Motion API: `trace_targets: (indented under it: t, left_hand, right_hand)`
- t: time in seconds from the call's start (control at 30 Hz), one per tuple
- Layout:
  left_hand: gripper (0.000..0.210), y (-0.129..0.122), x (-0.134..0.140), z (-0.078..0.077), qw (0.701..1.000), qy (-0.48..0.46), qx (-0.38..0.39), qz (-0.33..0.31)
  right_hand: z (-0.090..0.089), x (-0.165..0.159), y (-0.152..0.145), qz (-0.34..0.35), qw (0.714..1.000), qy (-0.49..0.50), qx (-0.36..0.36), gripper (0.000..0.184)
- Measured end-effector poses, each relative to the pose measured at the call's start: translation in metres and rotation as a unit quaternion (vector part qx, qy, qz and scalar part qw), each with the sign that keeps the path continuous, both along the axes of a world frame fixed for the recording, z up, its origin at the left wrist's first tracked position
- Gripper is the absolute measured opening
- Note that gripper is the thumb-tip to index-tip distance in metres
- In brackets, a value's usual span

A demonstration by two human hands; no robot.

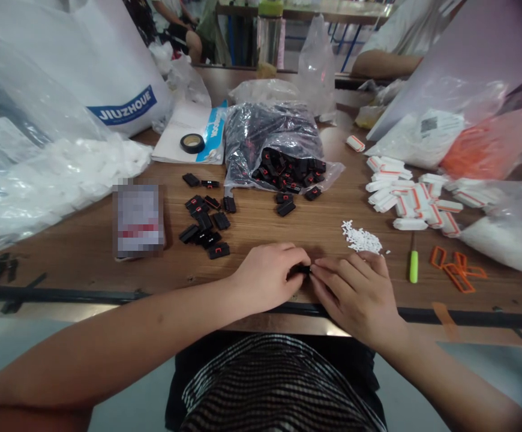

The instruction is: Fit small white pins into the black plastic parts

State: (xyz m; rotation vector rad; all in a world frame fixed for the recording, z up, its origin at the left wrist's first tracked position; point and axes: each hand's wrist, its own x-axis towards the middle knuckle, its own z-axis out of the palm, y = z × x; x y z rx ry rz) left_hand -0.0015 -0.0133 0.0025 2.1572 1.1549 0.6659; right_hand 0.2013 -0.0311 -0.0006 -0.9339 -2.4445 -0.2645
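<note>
The small black part [305,270] sits between your two hands, close to the front edge of the counter [261,231]. Your left hand [267,273] pinches it in curled fingers; your right hand [360,294] brings its fingertips together at the part's right end, but I cannot tell whether they grip it, press on it or hold something tiny.

If your pinch is off-centre, the part could twist or slip, and with the edge so near it might drop into your lap. Your own fingers hide most of it, so a poor alignment could go unnoticed. The heap of tiny white pieces [362,238] lies just beyond your right knuckles; a careless sweep would likely scatter it.

To the right, the green-handled screwdriver [413,264] and orange frames [459,279] limit your elbow room, with white-and-orange cases [416,201] piled behind. Ahead, the open plastic bag [247,138] spills black parts toward you, and the loose black pieces [204,222] beyond your left forearm restrict that side.
</note>
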Motion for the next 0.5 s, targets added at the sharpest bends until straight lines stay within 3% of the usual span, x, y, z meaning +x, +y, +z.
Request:
trace_targets:
  t: [0.13, 0.2, 0.33, 0.5]
  left_hand:
    - [0.015, 0.000, 0.000, -0.003, 1.000, -0.004, -0.002, 0.001]
    - [0.014, 0.001, 0.000, -0.004, 1.000, -0.003, -0.002, 0.008]
    - [0.011, 0.002, 0.000, -0.006, 1.000, 0.008, -0.006, 0.013]
    - [0.011, 0.002, 0.000, -0.005, 1.000, 0.011, -0.016, 0.014]
  right_hand:
    - [0.004, 0.016, 0.005, 0.001, 0.998, 0.045, -0.052, 0.024]
    - [0.009, 0.040, 0.014, -0.052, 0.993, 0.084, -0.069, 0.021]
    - [0.021, 0.100, 0.031, -0.244, 0.961, 0.075, -0.104, 0.009]
    - [0.022, 0.126, 0.036, -0.266, 0.933, 0.049, -0.236, 0.018]
